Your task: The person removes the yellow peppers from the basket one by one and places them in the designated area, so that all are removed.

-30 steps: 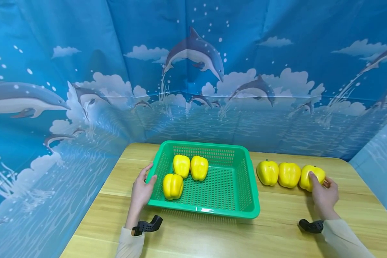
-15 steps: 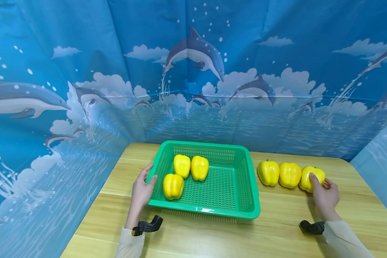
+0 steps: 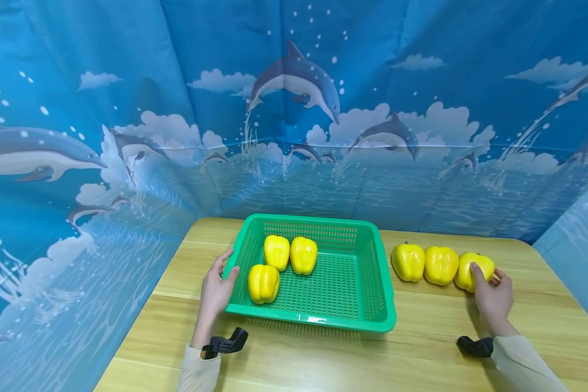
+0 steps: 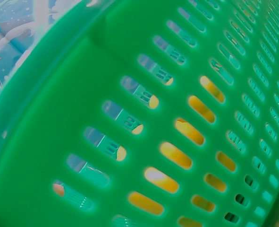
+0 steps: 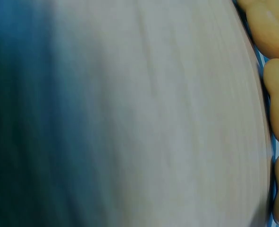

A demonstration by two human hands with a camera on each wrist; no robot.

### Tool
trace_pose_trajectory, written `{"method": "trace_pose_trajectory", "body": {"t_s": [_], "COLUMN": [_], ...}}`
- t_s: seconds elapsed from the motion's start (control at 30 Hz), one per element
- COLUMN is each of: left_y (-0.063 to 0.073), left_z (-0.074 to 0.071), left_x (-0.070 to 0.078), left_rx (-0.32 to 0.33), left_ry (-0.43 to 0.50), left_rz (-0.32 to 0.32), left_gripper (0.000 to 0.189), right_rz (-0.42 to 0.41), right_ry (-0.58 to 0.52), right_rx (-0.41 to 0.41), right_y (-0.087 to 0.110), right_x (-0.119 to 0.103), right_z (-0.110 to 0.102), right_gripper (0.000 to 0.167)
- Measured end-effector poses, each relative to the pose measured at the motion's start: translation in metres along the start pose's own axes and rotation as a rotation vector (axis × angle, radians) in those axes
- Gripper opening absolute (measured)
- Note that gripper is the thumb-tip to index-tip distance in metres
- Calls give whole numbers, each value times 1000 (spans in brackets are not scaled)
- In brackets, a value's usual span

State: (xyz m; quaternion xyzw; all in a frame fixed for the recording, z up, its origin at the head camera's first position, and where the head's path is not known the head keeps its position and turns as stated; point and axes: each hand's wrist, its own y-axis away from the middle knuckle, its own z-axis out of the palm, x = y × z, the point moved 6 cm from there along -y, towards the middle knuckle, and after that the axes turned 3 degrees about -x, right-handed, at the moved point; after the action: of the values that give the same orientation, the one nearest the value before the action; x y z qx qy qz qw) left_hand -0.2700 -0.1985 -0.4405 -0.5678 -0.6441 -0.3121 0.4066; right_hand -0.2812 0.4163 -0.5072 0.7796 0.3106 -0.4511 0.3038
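Observation:
My left hand (image 3: 216,288) grips the left rim of a green plastic basket (image 3: 310,317), thumb over the edge and fingers along the outside. Three yellow bell peppers lie inside, toward its left: one in front (image 3: 263,284) and two behind it. Filling the left wrist view is the slotted basket wall (image 4: 49,156), with yellow showing through the slots. On the table at the right, three more yellow bell peppers stand in a row. My right hand (image 3: 495,299) holds the rightmost bell pepper (image 3: 465,269), thumb on its front; the other fingers are partly hidden behind it.
The wooden table (image 3: 411,348) carries everything. Close to the basket's right side stand the left bell pepper (image 3: 408,262) and middle bell pepper (image 3: 441,265) of the row. A blue dolphin-print curtain (image 3: 294,179) hangs behind the table. Each wrist wears a black camera mount.

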Motion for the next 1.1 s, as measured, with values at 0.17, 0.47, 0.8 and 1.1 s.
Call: {"method": "trace_pose_trajectory", "body": {"t_s": [0.17,0.47,0.8,1.1], "left_y": [1,1,0,0], "left_z": [0,0,0,0], "left_x": [0,-2,-1,0], "left_rx": [1,-9,-11,-9], "left_ry": [4,11,14,17], "left_rz": [-5,-11,-4,-9], "left_gripper": [46,46,46,45], "right_rz": [-12,-16,-16,-15], "right_ry": [0,3,-24,-47], "right_rx": [-21,-34,19,41], "right_y": [0,-3,-4,-2], "right_x": [0,1,0,-2], "right_z": [1,1,-2,-6], "right_gripper": [90,90,89,87]}}
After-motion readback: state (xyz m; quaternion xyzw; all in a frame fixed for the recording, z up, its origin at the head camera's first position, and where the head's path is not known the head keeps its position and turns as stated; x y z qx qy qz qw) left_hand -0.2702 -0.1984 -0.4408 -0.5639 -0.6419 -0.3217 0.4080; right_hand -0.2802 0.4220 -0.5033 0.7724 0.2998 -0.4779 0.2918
